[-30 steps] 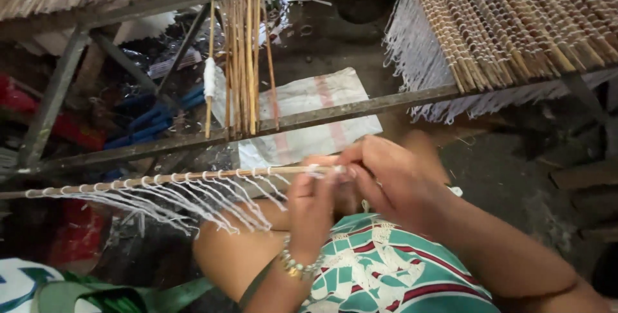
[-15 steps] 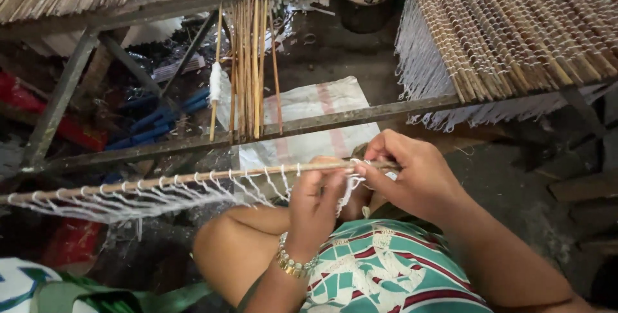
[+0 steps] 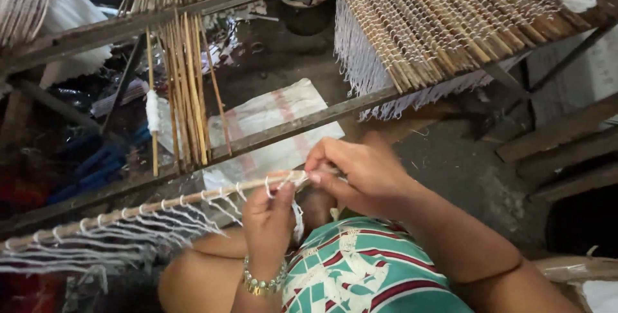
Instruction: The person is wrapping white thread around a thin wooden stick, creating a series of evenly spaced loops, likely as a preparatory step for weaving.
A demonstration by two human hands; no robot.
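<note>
Seen from above, the left hand (image 3: pixel 269 218) and right hand (image 3: pixel 360 172) pinch white string (image 3: pixel 297 213) at the right end of 1 thin stick (image 3: pixel 148 211). Knots already line it leftward; this end knot seems unfinished, fingers partly hidden.

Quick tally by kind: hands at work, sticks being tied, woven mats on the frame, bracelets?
Hands: 2, left hand and right hand
Stick strung with white cord: 1
Woven stick mat: 1
Beaded bracelet: 1
Total: 5
</note>
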